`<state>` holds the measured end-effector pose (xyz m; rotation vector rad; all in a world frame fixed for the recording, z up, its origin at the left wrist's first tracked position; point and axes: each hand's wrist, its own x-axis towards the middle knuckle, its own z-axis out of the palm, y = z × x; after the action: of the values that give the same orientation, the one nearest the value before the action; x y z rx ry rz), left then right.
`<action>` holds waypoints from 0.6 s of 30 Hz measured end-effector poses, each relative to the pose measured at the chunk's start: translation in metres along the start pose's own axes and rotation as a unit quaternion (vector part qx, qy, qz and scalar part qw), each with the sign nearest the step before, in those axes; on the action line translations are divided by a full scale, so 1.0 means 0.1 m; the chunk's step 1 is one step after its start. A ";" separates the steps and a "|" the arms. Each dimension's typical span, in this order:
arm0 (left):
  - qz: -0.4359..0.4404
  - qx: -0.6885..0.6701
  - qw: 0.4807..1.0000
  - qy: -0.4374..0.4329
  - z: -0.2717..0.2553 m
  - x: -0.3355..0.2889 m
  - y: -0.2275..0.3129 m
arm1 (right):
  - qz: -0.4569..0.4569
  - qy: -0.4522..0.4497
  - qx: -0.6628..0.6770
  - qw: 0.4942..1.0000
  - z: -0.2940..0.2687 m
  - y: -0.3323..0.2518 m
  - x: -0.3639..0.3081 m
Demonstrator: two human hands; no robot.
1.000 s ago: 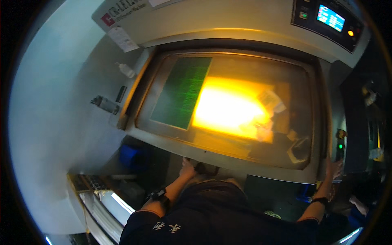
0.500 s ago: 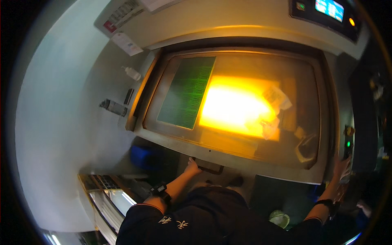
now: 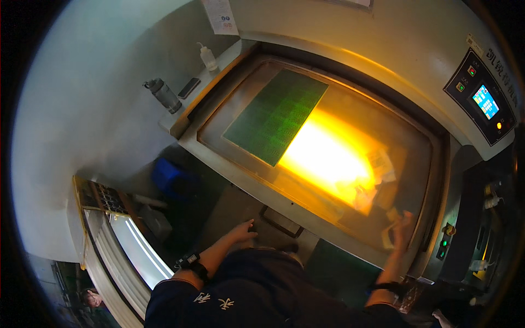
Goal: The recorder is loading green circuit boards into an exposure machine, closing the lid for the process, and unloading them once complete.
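Observation:
My left hand [image 3: 241,232] is off to the left of a dark drawer handle [image 3: 281,221], with a gap between them. Its fingers are partly spread and nothing shows in them. My right hand [image 3: 402,228] reaches over the near right corner of a framed glass table [image 3: 240,164], beside a pale curved strip [image 3: 388,236]. Glare blurs its fingers, so whether it touches the strip is unclear. A green patterned panel [image 3: 276,117] lies flat on the left half of the glass. Bright yellow light shines through to its right, where a crumpled sheet [image 3: 381,165] lies.
A control panel with a lit screen [image 3: 485,101] is at the upper right; a switch box [image 3: 445,240] sits below. A bottle [image 3: 162,95], phone [image 3: 189,88] and squeeze bottle [image 3: 208,57] stand left. A dark green panel [image 3: 342,270] leans nearby. Another person shows at lower left.
My left hand has let go of the drawer handle and drawn left. My right hand has moved from the machine's right edge onto the glass corner. The whole view has turned.

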<state>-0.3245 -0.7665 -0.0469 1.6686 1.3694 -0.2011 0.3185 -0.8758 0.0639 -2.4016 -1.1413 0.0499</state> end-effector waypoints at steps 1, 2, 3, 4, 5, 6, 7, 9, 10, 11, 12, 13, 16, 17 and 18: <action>0.010 -0.021 1.000 0.000 0.02 0.07 -0.07 | -0.049 -0.011 0.071 0.996 0.57 -0.14 -0.20; 0.013 -0.014 1.000 -0.005 0.05 0.15 -0.19 | -0.079 -0.043 0.147 0.985 1.10 -0.58 -0.47; 0.029 -0.005 0.999 -0.026 0.07 0.27 -0.29 | -0.120 -0.058 0.224 0.965 1.61 -1.06 -0.85; 0.058 0.015 0.996 -0.063 0.07 0.50 -0.27 | -0.212 0.014 0.254 0.944 2.09 -1.28 -1.23; 0.030 0.016 0.998 -0.045 0.01 0.40 -0.61 | -0.099 -0.287 0.368 0.879 1.75 -2.46 -1.54; 0.090 -0.007 0.995 -0.043 0.00 0.46 -0.68 | -0.320 -0.197 0.262 0.889 1.43 -3.18 -1.71; 0.151 -0.027 0.987 -0.048 -0.06 0.53 -0.72 | -0.374 -0.253 0.364 0.814 1.40 -3.53 -1.85; 0.393 0.177 0.897 -0.101 -0.56 0.39 -0.24 | -0.401 -0.288 0.453 0.742 1.49 -3.72 -1.91; 0.235 0.081 0.962 -0.114 -0.75 0.32 -0.05 | -0.383 -0.296 0.396 0.780 1.52 -3.66 -1.78; 0.066 -0.018 0.991 -0.118 -0.89 0.38 0.06 | -0.367 -0.305 0.336 0.812 1.54 -3.55 -1.62; 0.096 -0.003 0.985 -0.142 -0.95 0.55 0.13 | -0.386 -0.263 0.226 0.855 1.96 -3.10 -1.58; 0.015 -0.125 0.986 -0.110 -1.04 0.63 -0.13 | -0.263 -0.273 0.233 0.896 1.77 -3.07 -1.45; -0.107 -0.406 0.904 -0.082 -1.51 0.96 -0.31 | -0.011 -0.195 0.155 0.968 1.43 -2.63 -1.20; -0.032 -0.465 0.877 -0.118 -1.69 1.04 -0.49 | 0.006 -0.174 0.143 0.974 1.39 -2.45 -1.12; 0.036 -0.521 0.838 -0.157 -1.85 1.13 -0.60 | 0.084 -0.174 0.163 0.968 1.33 -2.30 -1.11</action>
<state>-0.4099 -0.5589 -0.0498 0.7062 0.8737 0.2780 0.0495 -0.7806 0.0273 -2.2335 -0.9775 0.6845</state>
